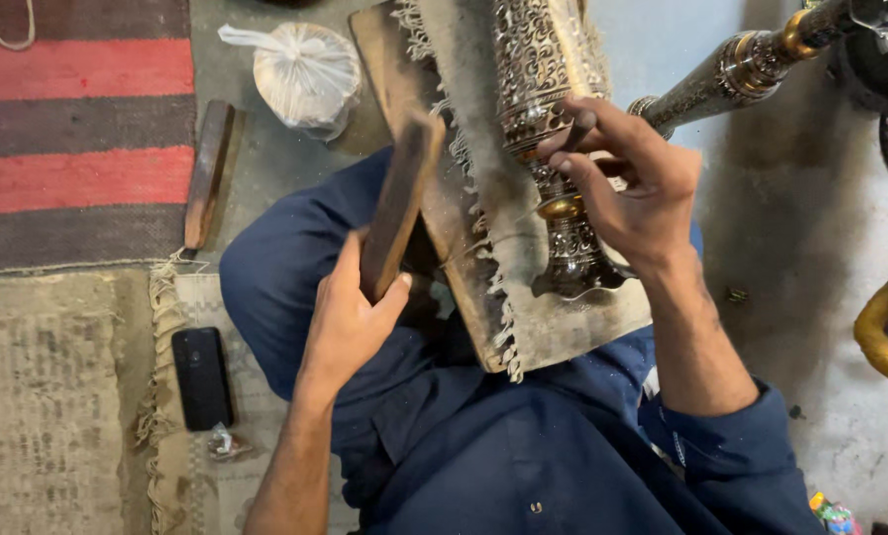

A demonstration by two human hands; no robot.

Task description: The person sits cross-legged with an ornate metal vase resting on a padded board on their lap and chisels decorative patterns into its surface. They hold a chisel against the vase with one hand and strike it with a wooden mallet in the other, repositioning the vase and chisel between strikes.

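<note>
- On the floor at the far left lie a red and grey striped rug [77,119] and a worn mat [48,396]; a black phone [202,376] rests on the mat's fringed edge.
- A wooden stick [208,173] lies on the bare floor beside a tied plastic bag [305,77].
- The left hand [350,317] is wrapped around the lower end of a flat wooden bat [399,203], fingers closed, thumb along its edge. The bat looks stiff and fairly light.
- A wooden board [404,79] covered by a fringed cloth [523,317] rests across the person's lap.
- An ornate metal tube [543,79], embossed and silver with a brass ring, lies lengthwise on the cloth. It seems heavy, hard and prone to rolling; the narrow neck near the ring looks the surest place to grip.
- The right hand [627,193] pinches a small dark punch [574,131] against the tube.
- A second decorated pipe [741,69] lies toward the floor's far right corner, with a yellow hose [880,337] below it.
</note>
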